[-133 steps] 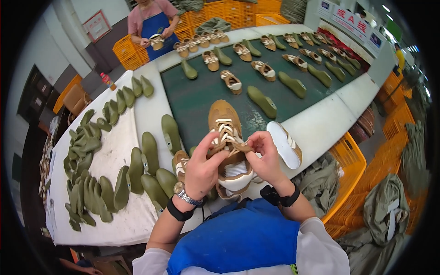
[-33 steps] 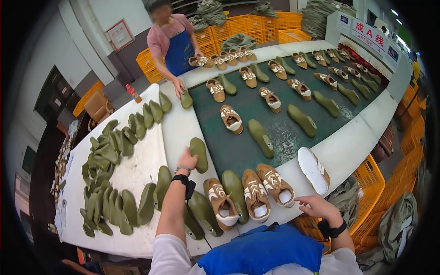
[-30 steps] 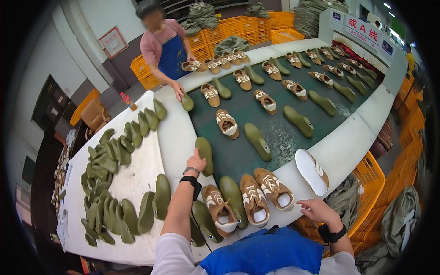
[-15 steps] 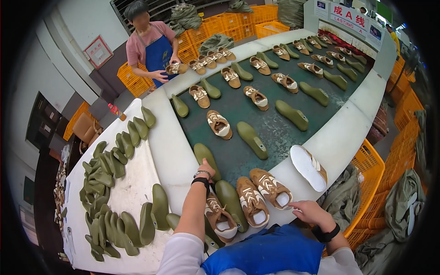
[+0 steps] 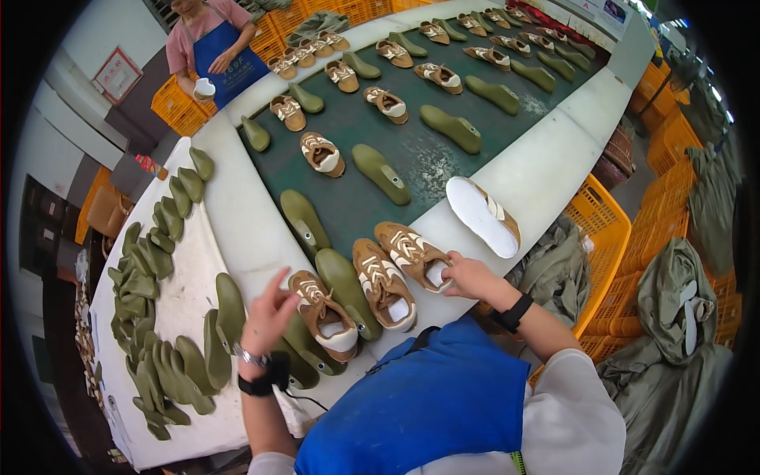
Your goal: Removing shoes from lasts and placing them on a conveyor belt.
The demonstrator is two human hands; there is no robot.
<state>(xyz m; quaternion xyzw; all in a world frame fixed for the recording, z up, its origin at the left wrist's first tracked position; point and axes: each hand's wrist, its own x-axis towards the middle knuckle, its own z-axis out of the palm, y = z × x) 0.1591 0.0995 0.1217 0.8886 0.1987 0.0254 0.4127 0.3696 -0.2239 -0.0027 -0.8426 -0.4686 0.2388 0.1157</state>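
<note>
nearest the blue apron (image 5: 419,404), the left hand (image 5: 271,317) is hovering beside a brown-and-white sneaker (image 5: 323,315), fingers spreading loosely and closing on nothing; whether the thumb is touching the shoe, i cannot tell. the right hand (image 5: 470,277) is pinching the heel of the end sneaker (image 5: 412,255), thumb and finger bracketing its opening, likely because the collar is offering an easy edge to grip. the middle sneaker (image 5: 383,283) is lying alongside, and a green last (image 5: 342,289) is sitting between it and the left sneaker. all are resting toes away, heels toward the body, probably so the openings are facing the hands. just beyond, a tipped shoe (image 5: 481,217) is showing its white sole. leftward, a pile of lasts (image 5: 141,273) is crowding the white cloth, seemingly within arm's reach. farther off, shoes and lasts are standing in spaced rows on the green belt (image 5: 277,146), perhaps for keeping them apart. at the far side, a co-worker (image 5: 228,51) is holding something pale, too small to identify.
</note>
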